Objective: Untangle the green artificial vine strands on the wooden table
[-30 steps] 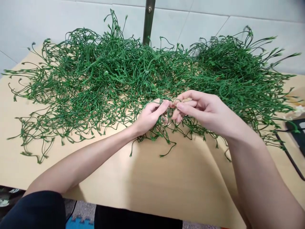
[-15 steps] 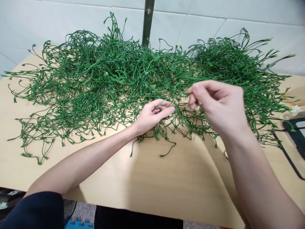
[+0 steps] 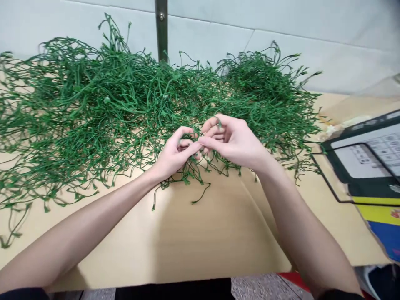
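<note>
A wide tangled heap of thin, bendy green stems (image 3: 125, 96) with small forked tips covers the back of the table. In front of its middle, my left hand (image 3: 176, 152) is closed, its thumb and fingers around a green stem that mostly hides behind them. My right hand (image 3: 234, 139) meets it, thumb tip against thumb tip. A bit of green stem (image 3: 219, 122) shows at its curled index finger, so it too is closed on a stem. Fingers cover where the pieces meet. One loose stem (image 3: 203, 193) lies on the table just below my hands.
The pale wooden table (image 3: 200, 241) runs up to a white tiled wall (image 3: 200, 35) with a metal upright (image 3: 161, 31). At the right lie a printed black, yellow and blue package (image 3: 371, 179) and a thin black frame (image 3: 331, 189). Small white pieces (image 3: 331, 130) sit beside them.
My right hand has come left and down from above the stems to meet my left hand. The view has turned right, bringing more of the printed package into sight.
</note>
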Action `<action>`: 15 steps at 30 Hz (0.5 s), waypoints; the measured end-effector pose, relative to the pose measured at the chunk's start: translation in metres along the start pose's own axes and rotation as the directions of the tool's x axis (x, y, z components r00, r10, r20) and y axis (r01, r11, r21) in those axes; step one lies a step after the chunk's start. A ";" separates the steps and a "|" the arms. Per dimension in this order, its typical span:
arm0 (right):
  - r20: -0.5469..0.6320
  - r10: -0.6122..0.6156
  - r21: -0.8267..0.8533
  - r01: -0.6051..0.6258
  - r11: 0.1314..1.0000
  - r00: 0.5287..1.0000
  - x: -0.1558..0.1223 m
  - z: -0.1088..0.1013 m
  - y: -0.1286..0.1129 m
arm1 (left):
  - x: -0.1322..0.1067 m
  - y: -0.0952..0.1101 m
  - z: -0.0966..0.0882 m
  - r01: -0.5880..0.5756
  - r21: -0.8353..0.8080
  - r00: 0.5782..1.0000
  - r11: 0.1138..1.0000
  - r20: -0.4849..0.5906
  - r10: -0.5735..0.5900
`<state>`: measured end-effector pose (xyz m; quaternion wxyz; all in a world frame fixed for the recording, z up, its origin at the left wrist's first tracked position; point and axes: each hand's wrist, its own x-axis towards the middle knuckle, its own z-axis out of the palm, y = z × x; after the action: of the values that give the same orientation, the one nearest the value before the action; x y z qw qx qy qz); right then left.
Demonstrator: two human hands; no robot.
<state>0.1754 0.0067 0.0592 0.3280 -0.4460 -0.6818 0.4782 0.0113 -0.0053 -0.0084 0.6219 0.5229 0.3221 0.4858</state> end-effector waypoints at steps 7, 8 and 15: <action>-0.132 -0.019 0.180 0.043 0.983 0.991 0.001 -0.010 0.002 | 0.001 0.006 0.002 -0.119 0.232 0.992 0.966 -0.005 0.123; -0.120 -0.014 0.227 0.041 0.973 0.993 0.001 -0.011 0.002 | 0.002 0.007 0.002 -0.131 0.267 0.991 0.955 -0.001 0.136; -0.170 -0.006 0.415 0.077 0.906 0.985 0.004 -0.012 0.002 | 0.004 0.002 -0.001 -0.219 0.309 0.974 0.925 0.012 0.227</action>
<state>0.1847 0.0145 0.0615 0.4817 -0.3883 -0.5426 0.5682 0.0110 -0.0011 -0.0063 0.4695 0.6411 0.3399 0.5031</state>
